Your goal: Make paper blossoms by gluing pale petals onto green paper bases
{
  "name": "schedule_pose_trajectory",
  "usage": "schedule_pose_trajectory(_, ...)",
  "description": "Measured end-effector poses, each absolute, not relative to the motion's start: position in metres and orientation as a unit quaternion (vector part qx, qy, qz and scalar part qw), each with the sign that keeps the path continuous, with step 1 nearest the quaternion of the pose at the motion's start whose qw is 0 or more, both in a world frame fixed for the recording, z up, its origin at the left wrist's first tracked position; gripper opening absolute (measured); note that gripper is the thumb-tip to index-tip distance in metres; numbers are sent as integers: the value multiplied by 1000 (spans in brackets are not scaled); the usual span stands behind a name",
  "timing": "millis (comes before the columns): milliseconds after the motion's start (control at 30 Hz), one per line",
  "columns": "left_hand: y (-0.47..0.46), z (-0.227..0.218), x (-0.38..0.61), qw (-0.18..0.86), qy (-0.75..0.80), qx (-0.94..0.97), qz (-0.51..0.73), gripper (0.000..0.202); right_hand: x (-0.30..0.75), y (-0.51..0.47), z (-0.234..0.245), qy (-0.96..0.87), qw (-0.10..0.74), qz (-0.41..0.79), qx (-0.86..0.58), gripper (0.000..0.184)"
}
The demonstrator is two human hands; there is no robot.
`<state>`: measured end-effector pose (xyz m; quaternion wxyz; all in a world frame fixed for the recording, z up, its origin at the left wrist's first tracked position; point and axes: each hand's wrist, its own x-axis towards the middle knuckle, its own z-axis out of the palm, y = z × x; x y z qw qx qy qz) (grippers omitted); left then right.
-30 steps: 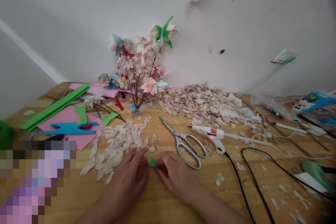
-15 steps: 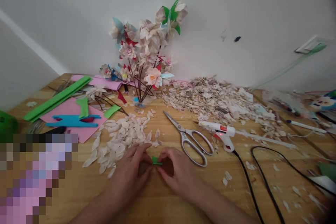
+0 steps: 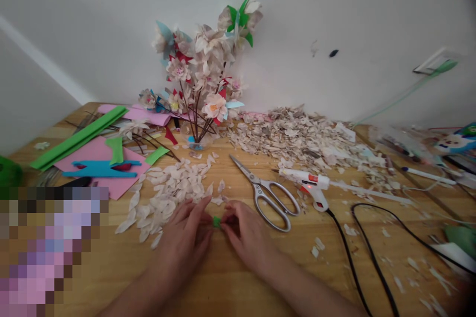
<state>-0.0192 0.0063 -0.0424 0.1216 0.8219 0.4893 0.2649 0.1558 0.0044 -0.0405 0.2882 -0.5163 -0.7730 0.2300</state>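
A small green paper piece (image 3: pixel 216 221) is pinched between the fingertips of both hands, low over the wooden table (image 3: pixel 230 287). My left hand (image 3: pixel 184 243) holds its left side, fingers curled together. My right hand (image 3: pixel 246 238) grips the right side, also closed. Just beyond my left hand lies a spread of pale paper petals (image 3: pixel 171 190). Steel scissors (image 3: pixel 267 194) rest to the right of my right hand. A white glue gun (image 3: pixel 308 183) with a red light lies farther right.
A bunch of paper flowers (image 3: pixel 204 69) stands against the wall. Pink, green and blue paper sheets (image 3: pixel 97 158) lie at the left. A heap of paper scraps (image 3: pixel 301 141) fills the back right. A black cord (image 3: pixel 357 257) loops across the right side.
My hands have drawn closer together on the green piece, which now shows smaller between the fingertips. The view tipped down a little after the earliest frame.
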Motion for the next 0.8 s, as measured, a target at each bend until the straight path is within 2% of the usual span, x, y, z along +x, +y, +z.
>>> schedule_pose_trajectory(133,0,-37,-21,33,445,850,279,51,155,4,-40,-778,284,213,-518,29)
schedule_pose_trajectory(400,-10,-31,-18,-63,426,886,170,52,153,3,-41,-777,287,199,-523,30)
schedule_pose_trajectory(600,-11,-43,-18,-89,420,884,188,49,153,2,-42,-773,295,203,-524,30)
schedule_pose_trajectory(800,-14,-45,-16,-39,431,885,172,63,155,1,-37,-798,285,194,-494,25)
